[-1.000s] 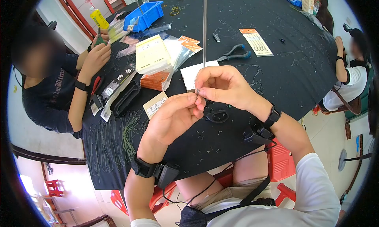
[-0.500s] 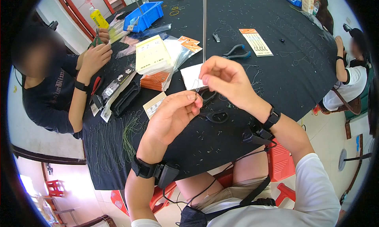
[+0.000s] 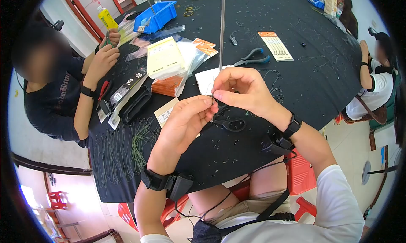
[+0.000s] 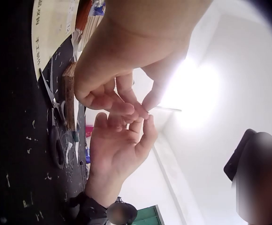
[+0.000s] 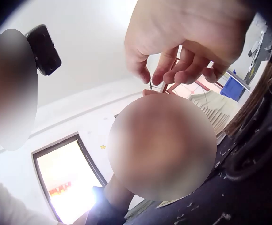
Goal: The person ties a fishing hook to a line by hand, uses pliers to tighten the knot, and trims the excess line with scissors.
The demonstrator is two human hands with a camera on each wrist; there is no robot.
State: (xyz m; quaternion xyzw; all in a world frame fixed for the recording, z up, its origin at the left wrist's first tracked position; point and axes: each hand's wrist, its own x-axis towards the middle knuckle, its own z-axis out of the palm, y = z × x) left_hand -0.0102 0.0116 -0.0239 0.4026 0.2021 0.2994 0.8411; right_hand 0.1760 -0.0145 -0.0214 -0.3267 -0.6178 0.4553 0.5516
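Thumb and fingers of the left hand (image 3: 179, 126) pinch a small thin dark piece (image 3: 213, 100), mostly hidden by the fingertips. From the upper right, the right hand (image 3: 245, 93) meets it, thumb and index finger pinching its upper end. The left wrist view shows the fingertips of the left hand (image 4: 131, 56) and right hand (image 4: 114, 154) together. In the right wrist view, a sliver of the thin piece (image 5: 151, 86) shows below the thumb and index tips of the right hand (image 5: 187, 37). A white pad (image 3: 205, 80) lies behind the hands.
Black-handled scissors (image 3: 234, 125) and blue-handled pliers (image 3: 256, 61) lie near the right hand. Left are stacked cards (image 3: 165, 59), a blue bin (image 3: 158, 16) and green line (image 3: 139, 145). An upright metal rod (image 3: 222, 27) rises behind the hands. Other people sit at both sides.
The right hand moved away from the left fingertips, then came back down to them. The left hand has kept its pinch and barely moved.
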